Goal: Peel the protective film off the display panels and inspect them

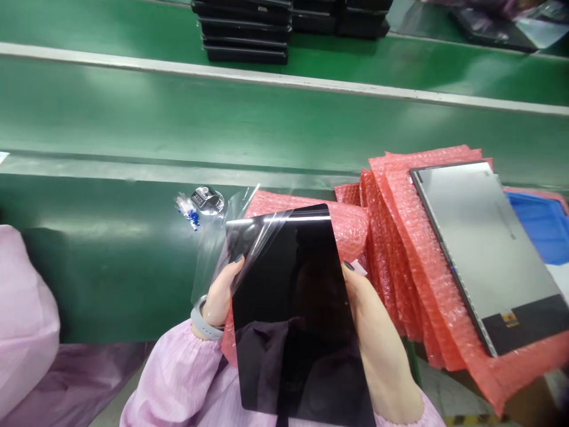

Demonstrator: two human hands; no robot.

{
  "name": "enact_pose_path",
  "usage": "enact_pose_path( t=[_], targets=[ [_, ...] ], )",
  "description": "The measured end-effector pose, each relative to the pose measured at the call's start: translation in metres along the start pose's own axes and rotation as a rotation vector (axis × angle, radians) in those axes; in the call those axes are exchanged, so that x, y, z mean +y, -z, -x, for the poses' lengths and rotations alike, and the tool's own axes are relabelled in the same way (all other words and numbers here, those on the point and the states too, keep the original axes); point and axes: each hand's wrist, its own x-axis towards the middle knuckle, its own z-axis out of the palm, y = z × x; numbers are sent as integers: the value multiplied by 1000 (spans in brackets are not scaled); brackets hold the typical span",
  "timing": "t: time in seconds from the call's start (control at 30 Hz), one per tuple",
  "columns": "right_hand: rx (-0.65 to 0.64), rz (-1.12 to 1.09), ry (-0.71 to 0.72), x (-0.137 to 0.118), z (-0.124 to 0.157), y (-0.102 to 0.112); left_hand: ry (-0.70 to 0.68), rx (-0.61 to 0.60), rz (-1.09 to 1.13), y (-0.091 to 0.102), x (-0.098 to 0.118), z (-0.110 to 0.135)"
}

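Note:
A dark glossy screen panel (293,308) is held up between my two hands, its black face toward me. My left hand (222,290) grips its left edge, thumb on the front. A clear plastic film (213,255) is peeled back over the panel's upper left corner, around my left thumb. Along the right edge, my right hand (377,332) is closed on the panel with the thumb at the side; its other fingers are hidden behind. A red bubble-wrap sheet (351,228) lies on the bench behind the panel.
Several red bubble-wrap bags (400,261) are piled at the right, with a silver-backed display panel (480,237) on top. A blue tray (540,225) sits beyond. Small blue-and-white bits (190,212) lie left. Stacked black devices (246,29) stand at the back. A co-worker's pink sleeve (26,320) is at left.

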Motion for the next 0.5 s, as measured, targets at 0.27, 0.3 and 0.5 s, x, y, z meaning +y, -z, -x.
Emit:
enact_pose_path(
  t=[0.27,0.3,0.5],
  targets=[
    [-98,34,31,5,-8,21,-97,-180,16,21,-26,-23],
    [-116,74,29,5,-10,27,-147,-132,-9,23,-29,-25],
    [-250,209,13,4,-15,51,132,-441,93,9,-14,-13]
  ],
)
